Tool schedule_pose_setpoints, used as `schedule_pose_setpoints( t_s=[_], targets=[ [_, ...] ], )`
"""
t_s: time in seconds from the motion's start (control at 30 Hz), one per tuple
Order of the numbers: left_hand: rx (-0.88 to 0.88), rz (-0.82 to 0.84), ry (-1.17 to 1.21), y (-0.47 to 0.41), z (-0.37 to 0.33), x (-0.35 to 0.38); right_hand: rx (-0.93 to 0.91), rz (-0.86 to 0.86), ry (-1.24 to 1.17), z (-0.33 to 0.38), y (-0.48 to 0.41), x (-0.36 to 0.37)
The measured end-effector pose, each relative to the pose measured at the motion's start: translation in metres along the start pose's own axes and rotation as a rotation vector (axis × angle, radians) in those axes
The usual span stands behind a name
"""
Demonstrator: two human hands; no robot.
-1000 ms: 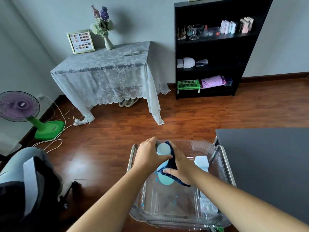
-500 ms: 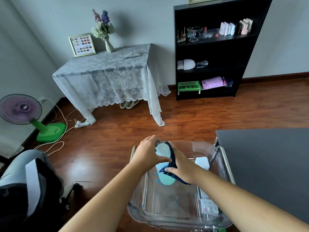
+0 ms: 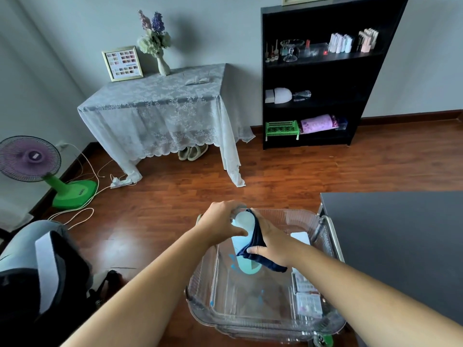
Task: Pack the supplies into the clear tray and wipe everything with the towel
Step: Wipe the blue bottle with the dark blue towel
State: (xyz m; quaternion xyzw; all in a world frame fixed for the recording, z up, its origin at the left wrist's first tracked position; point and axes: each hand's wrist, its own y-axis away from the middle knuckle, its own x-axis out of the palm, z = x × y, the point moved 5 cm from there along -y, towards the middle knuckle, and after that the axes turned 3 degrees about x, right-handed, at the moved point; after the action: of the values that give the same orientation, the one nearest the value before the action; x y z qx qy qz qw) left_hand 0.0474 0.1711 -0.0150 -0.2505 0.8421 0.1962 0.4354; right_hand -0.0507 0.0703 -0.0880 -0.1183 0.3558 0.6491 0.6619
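Observation:
A pale blue bottle with a white cap (image 3: 242, 221) stands upright inside the clear tray (image 3: 265, 319). My left hand (image 3: 220, 222) grips the bottle at its top. My right hand (image 3: 271, 240) presses a dark blue towel (image 3: 255, 242) against the bottle's right side. A white block (image 3: 300, 237) and small clear boxes (image 3: 308, 295) lie along the tray's right wall.
A dark tabletop (image 3: 400, 234) borders the tray on the right. A grey and black chair (image 3: 37, 266) is at the lower left. Farther off stand a lace-covered table (image 3: 160, 106), a green and purple fan (image 3: 32, 161) with cables, and a black shelf (image 3: 313, 78).
Both hands stay on the bottle; the towel has slid slightly along its side. The view has tilted a little downward.

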Motion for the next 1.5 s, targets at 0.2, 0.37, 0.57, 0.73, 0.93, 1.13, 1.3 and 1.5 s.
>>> schedule_pose_setpoints(
  t_s=[0.2, 0.37, 0.57, 0.73, 0.93, 1.13, 1.3, 1.5],
  targets=[
    [-0.216, -0.362, -0.009, 0.018, -0.006, 0.019, 0.013, -0.063, -0.044, 0.000, 0.002, 0.003],
    [-0.059, -0.145, 0.040, 0.001, -0.003, 0.010, 0.007, -0.040, 0.009, -0.002, 0.002, -0.004],
    [0.036, 0.012, 0.044, -0.007, 0.000, 0.002, -0.001, -0.020, 0.016, -0.002, -0.002, -0.008],
    [-0.133, -0.299, 0.098, 0.013, 0.005, 0.011, -0.031, -0.060, -0.030, -0.001, 0.001, 0.002],
    [-0.023, -0.147, 0.067, 0.002, -0.002, 0.004, -0.022, 0.014, 0.004, 0.001, -0.006, -0.003],
    [-0.040, -0.094, 0.189, 0.008, 0.010, 0.003, -0.036, 0.034, 0.027, 0.005, -0.007, -0.004],
    [-0.143, -0.360, 0.206, 0.019, 0.006, 0.013, -0.050, -0.081, -0.027, 0.003, 0.001, 0.006],
    [-0.054, -0.143, 0.152, 0.006, 0.009, 0.004, -0.017, 0.086, 0.032, 0.003, -0.011, -0.009]
  ],
)
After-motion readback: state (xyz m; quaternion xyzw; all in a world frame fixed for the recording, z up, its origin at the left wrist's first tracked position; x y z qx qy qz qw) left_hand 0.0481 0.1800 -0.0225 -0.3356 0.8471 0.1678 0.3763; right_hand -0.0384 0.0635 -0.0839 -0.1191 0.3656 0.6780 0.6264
